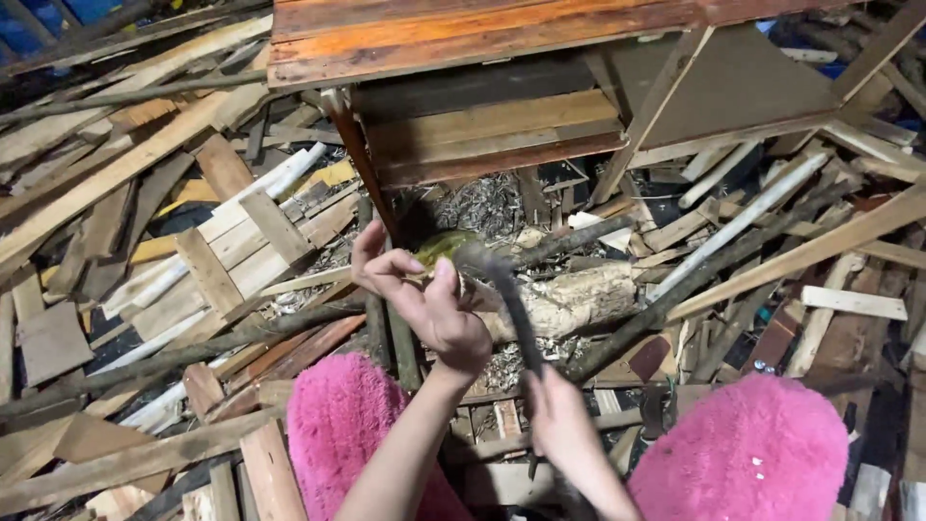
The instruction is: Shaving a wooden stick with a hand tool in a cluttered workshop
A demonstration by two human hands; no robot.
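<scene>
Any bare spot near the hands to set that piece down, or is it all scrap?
No bare ground shows. Flattest spots: pale slatted panel beside left hand, and log ahead of right hand. Crossed planks crowd the right; wooden frame blocks overhead.

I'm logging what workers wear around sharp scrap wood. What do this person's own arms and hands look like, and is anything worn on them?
Both forearms are bare, with no sleeves in view. The left hand and right hand are bare too: no gloves, and no rings, watch or wristband that I can make out. The fluffy pink coverings low in the frame sit beside the arms, not on them.
</scene>
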